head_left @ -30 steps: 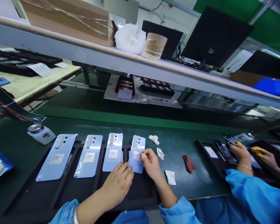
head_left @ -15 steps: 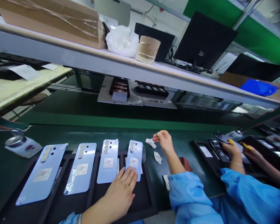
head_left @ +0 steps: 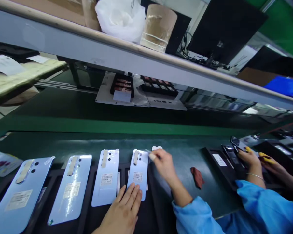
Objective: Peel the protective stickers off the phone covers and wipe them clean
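Observation:
Light blue phones lie backs up in a row on a black compartmented tray, each with a white label and a pale strip by its cameras. My left hand rests flat, fingers stretched, on the lower part of the rightmost phone. At that phone's top right corner my right hand is pinched, apparently on a clear film tab; a pale cover shows on one fingertip. The neighbouring phone and two more phones, the second from left and the leftmost, lie further left.
White paper lies just beyond my right hand, and a dark red cloth to its right. A co-worker's hands handle a phone over another black tray. A shelf edge crosses above; a white container stands left.
My right hand has moved left and down to the rightmost phone's top corner. My left hand stays on that phone. The view has shifted closer to the bench.

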`<state>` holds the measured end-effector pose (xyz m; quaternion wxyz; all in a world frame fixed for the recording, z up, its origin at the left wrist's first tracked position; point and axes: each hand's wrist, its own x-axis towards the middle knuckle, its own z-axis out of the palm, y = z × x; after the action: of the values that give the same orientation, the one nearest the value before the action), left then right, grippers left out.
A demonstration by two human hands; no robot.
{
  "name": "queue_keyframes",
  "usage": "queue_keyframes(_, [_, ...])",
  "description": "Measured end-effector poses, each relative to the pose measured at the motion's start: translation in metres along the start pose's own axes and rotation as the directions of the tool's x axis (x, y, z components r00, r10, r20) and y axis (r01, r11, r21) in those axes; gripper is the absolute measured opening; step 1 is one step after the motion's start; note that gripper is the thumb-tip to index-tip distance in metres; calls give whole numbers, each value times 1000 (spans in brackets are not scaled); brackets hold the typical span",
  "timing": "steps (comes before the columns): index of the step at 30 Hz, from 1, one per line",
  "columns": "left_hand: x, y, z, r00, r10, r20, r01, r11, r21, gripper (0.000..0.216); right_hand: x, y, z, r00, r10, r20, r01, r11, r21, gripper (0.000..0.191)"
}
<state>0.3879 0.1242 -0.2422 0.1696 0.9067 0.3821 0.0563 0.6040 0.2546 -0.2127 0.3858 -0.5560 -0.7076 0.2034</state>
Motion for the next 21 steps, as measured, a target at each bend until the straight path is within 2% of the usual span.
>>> queue_keyframes(3, [1,-2,5,999,28,-25,-27,999,21,73,38,23,-32,970,155,-189,-151,988,36,23])
queue_keyframes(5, [-1,-4,8,996,43,-78,-44,999,-10,72,47,24,-50,932,184,-313,-187,982,20,24])
queue_keyframes(7, [-4,-6,9,986,33,-162,-53,991,-120,70,37,9,-56,915,103,-391,-134,990,-53,21])
queue_keyframes(8, [-5,-7,8,976,-10,-216,-38,975,-218,66,25,-3,-53,925,13,-381,-61,992,-113,18])
queue_keyframes(9, [-7,-9,6,961,-86,-262,-13,936,-352,61,10,-18,-47,946,-106,-308,52,982,-179,14])
queue_keyframes(10, [-8,-12,4,940,-184,-287,11,858,-514,57,-8,-33,-38,958,-231,-172,194,959,-208,11])
queue_keyframes(11, [-9,-14,1,915,-286,-283,19,734,-679,53,-26,-48,-27,946,-324,-27,313,929,-196,12])
queue_keyframes(12, [-9,-18,-2,893,-375,-247,14,572,-820,53,-44,-63,-15,909,-397,130,415,896,-161,18])
queue_keyframes(14, [-6,-25,-9,873,-470,-132,-20,236,-971,59,-73,-85,6,837,-435,331,491,865,-105,24])
queue_keyframes(15, [-4,-29,-11,867,-491,-83,-31,113,-993,62,-83,-93,13,813,-420,403,481,875,-60,25])
queue_keyframes(16, [-3,-32,-14,858,-512,-45,-33,32,-999,64,-88,-98,16,800,-392,454,439,898,1,26])
queue_keyframes(18, [-6,-36,-19,826,-564,-15,-35,-25,-999,65,-89,-101,15,797,-328,507,279,945,173,37])
queue_keyframes(20, [-18,-35,-24,804,-593,-44,-33,30,-999,60,-76,-98,9,852,-253,459,122,947,296,37])
queue_keyframes(21, [-27,-34,-27,808,-584,-70,-14,99,-995,55,-66,-94,8,893,-206,401,85,951,298,32])
